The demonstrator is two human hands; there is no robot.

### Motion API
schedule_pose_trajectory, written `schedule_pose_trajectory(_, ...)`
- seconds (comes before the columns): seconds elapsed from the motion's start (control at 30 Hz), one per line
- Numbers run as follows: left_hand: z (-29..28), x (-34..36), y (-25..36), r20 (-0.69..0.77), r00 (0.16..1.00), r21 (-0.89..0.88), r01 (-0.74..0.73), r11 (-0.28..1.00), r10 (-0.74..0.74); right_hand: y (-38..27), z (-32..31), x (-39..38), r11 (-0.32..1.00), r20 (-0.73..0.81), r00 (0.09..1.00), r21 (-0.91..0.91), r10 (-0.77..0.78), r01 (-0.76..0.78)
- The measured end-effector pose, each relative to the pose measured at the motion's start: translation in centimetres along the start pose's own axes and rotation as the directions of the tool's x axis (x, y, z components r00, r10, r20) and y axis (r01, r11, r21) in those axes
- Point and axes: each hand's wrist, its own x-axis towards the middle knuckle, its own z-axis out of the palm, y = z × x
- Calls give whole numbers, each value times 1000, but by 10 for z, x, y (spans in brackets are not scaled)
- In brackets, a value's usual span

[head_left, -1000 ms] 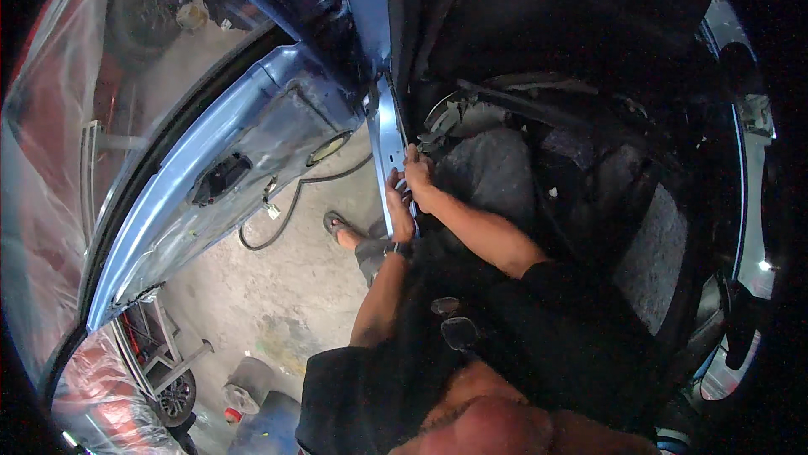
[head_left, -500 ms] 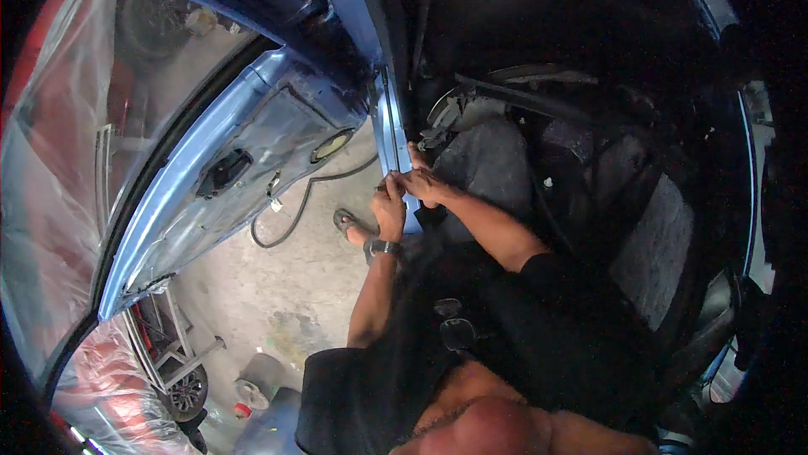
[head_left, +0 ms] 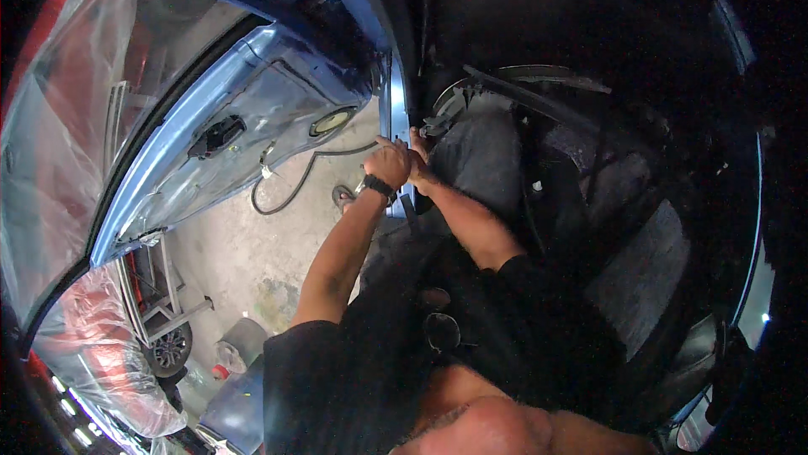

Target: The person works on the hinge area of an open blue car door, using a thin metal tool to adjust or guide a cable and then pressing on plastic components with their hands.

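At the blue sill, beside the door | left hand: over the sill, fingers bent — any hold hidden | right hand: close against it, one finger stretched ahead, grip unclear | advice — light, even pressure, hands together, wrists loose

Left hand and right hand are both on the door sill, so make that the clock's middle. From over here: open car door at 9, hose on the floor between 8 and 9, wheel around 8, bucket nearer 7, car interior at 3.
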Motion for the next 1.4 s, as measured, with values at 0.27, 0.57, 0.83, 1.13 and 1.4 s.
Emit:
schedule_pose_trajectory(0.27, 19, 23, -7, -43, 990, 124, -131, 984, 137, 43, 25, 21, 987, -39, 997, -141, 73, -78)
schedule_pose_trajectory(0.57, 29, 30, -23, -308, 949, -71, -88, 994, 62, 6, -17, -19, 952, -264, 940, -270, -216, 143)
schedule_pose_trajectory(0.83, 67, 54, -64, -332, 942, -670, -276, 689, 55, -161, -109, -84, 879, 136, 959, -447, 250, -166)
schedule_pose_trajectory(1.13, 50, 39, -46, -302, 952, -917, -278, 286, -45, -108, -83, -67, 957, 155, 988, -287, -6, 50)
schedule_pose_trajectory(1.4, 72, 57, -40, -444, 888, -809, -342, 478, -117, -83, -46, -40, 59, 523, 807, 828, 272, -557)
